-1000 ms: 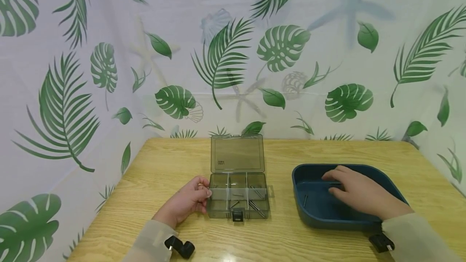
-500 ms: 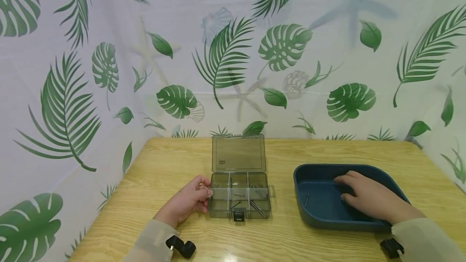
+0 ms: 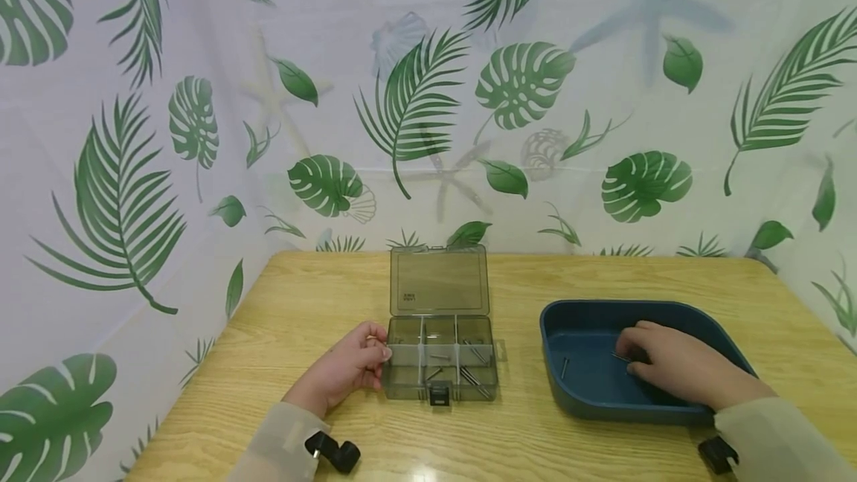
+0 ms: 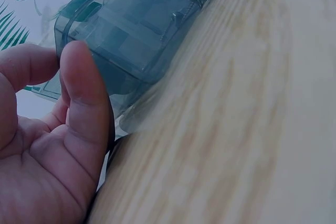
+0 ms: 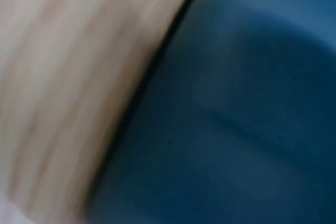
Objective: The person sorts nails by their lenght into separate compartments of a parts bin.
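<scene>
My left hand (image 3: 344, 367) grips the left wall of a smoky clear compartment box (image 3: 438, 393), thumb at the rim. The left wrist view shows the thumb and a finger at the corner of the box (image 4: 131, 30). Its lid (image 3: 439, 281) stands raised behind it, and several small metal screws (image 3: 474, 381) lie in its compartments. My right hand (image 3: 683, 363) reaches down into a dark blue tray (image 3: 629, 413), fingers curled, pinching a thin screw (image 3: 619, 355) at the fingertips. Another screw (image 3: 565, 367) lies at the tray's left side. The blurred right wrist view shows the tray (image 5: 236, 129) without the hand.
Both things stand on a wood-grain table (image 3: 321, 281), the box left of the tray. A white cloth (image 3: 415, 207) printed with green leaves hangs behind and at both sides. A black wrist mount (image 3: 332, 454) sits on the left sleeve.
My right hand has lowered into the tray and drawn slightly back toward me, its fingers closing, with a screw now showing at the fingertips. The left hand keeps its place on the box.
</scene>
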### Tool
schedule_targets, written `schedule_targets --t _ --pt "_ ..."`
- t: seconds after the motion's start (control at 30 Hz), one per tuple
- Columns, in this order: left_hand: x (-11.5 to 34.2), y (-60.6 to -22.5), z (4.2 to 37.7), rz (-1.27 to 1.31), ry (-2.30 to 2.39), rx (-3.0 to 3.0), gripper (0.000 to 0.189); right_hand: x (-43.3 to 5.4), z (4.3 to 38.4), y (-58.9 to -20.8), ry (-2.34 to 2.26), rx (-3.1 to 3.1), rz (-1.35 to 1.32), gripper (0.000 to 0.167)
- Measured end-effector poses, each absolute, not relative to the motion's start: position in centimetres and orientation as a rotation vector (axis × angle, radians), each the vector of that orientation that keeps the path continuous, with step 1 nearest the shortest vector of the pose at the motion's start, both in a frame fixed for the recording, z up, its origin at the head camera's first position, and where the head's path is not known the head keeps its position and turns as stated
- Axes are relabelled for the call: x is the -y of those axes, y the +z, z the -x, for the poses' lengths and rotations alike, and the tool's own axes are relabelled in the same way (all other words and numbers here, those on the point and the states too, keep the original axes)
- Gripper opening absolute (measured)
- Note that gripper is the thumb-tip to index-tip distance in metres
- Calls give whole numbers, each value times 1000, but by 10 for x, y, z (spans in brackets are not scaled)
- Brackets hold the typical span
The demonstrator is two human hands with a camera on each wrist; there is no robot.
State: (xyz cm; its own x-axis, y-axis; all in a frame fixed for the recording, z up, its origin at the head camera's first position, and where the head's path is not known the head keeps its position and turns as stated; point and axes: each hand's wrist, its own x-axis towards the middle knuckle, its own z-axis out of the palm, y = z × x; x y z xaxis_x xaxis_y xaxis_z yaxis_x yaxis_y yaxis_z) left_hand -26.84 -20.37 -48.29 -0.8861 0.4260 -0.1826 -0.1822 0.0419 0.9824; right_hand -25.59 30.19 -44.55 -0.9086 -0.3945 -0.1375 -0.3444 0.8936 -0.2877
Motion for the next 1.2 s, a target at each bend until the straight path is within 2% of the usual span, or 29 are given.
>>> schedule_targets --t 0.1,0.53,0.7,0.87,1.2 --pt "204 -483 268 -245 1898 -1893 29 -297 256 -445 -383 -2850 584 11" --pt "203 -483 268 -269 1889 -1891 29 -280 254 -441 -437 -2830 670 21" --pt "203 -484 269 -256 1898 -1890 29 -265 254 -428 -499 -2825 697 9" --pt "204 -484 269 -258 1896 -1889 28 -242 248 -412 -521 -2827 775 19" --pt "203 -482 268 -253 1900 -1890 32 -193 241 -378 -528 -2841 1023 17"
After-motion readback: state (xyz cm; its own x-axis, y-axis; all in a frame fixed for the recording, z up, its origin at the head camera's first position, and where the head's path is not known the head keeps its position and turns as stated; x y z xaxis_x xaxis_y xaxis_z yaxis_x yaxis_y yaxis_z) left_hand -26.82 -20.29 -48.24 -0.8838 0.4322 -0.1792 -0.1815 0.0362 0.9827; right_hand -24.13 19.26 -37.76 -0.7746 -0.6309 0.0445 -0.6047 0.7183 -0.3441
